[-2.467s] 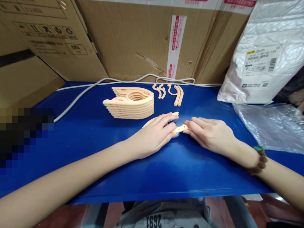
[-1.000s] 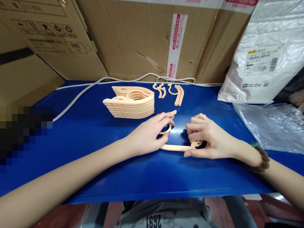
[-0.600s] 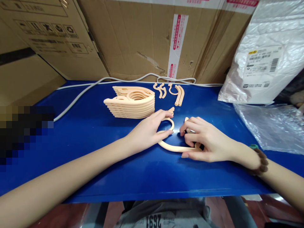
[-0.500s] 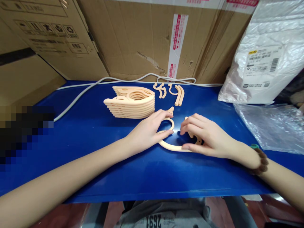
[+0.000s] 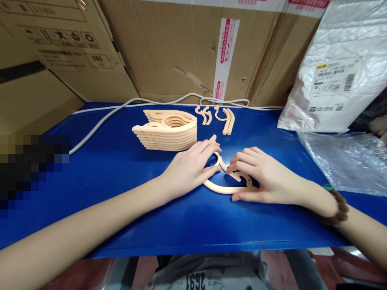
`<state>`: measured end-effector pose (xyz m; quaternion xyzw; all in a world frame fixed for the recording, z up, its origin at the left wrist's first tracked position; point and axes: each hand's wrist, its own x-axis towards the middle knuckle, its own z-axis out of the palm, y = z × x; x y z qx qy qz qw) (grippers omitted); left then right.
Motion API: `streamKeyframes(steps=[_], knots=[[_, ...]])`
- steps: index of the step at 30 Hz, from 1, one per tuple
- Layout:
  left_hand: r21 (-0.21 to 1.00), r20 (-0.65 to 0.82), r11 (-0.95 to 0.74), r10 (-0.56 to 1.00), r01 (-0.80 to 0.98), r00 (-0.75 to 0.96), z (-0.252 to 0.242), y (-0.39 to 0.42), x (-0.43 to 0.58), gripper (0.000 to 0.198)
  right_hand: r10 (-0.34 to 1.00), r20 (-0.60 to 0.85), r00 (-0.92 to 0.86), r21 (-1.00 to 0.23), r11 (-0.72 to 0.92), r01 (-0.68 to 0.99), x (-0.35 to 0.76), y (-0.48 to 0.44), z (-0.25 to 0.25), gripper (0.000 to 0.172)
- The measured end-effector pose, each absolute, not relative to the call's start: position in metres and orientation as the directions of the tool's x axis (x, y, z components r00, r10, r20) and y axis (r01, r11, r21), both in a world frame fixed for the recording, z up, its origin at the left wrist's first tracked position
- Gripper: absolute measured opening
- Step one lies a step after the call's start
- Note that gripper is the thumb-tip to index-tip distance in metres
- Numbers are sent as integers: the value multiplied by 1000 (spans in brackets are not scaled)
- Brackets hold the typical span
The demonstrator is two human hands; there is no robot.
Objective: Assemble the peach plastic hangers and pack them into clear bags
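Observation:
A peach plastic folding hanger (image 5: pixel 222 187) lies flat on the blue table (image 5: pixel 127 193) between my hands. My left hand (image 5: pixel 189 169) rests on its hook end, fingers curled onto the round hook. My right hand (image 5: pixel 261 177) covers the other end, fingertips pressing one arm of the hanger down toward the middle, thumb under its curved edge. A stack of several folded hangers (image 5: pixel 166 131) of the same peach colour sits just behind my left hand.
Loose peach hooks and arm pieces (image 5: pixel 217 117) lie at the back of the table beside a white cable (image 5: pixel 121 106). Cardboard boxes (image 5: pixel 181 48) stand behind. A white plastic parcel (image 5: pixel 332 72) and a clear plastic bag (image 5: pixel 344 161) are at the right.
The hanger's arm has been swung inward by my right hand, from stretched out to folded against the hook. My left hand stayed on the hook end and shifted slightly.

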<state>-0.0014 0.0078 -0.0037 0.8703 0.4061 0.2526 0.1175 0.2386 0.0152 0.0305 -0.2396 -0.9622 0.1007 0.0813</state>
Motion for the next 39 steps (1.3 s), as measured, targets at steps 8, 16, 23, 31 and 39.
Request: streamKeyframes(steps=[8,16,23,31,39], knots=[[390,358,-662,750,640,557,-6,9,-2,22,475,71,-877,-411,815,408,240,15,33,24],[433,344,-649,761,626,551,-3,8,0,21,462,76,-884,-382,832,402,240,16,32,26],[464,342,-646,762,606,550,-5,9,-1,25,485,118,-866,-290,851,437,242,18,31,20],[479,340,-632,773,609,535,-7,12,-2,34,475,213,-854,-130,880,457,245,26,28,24],[455,320,-624,780,635,538,-9,13,-3,41,635,259,-728,-131,770,625,247,25,29,29]])
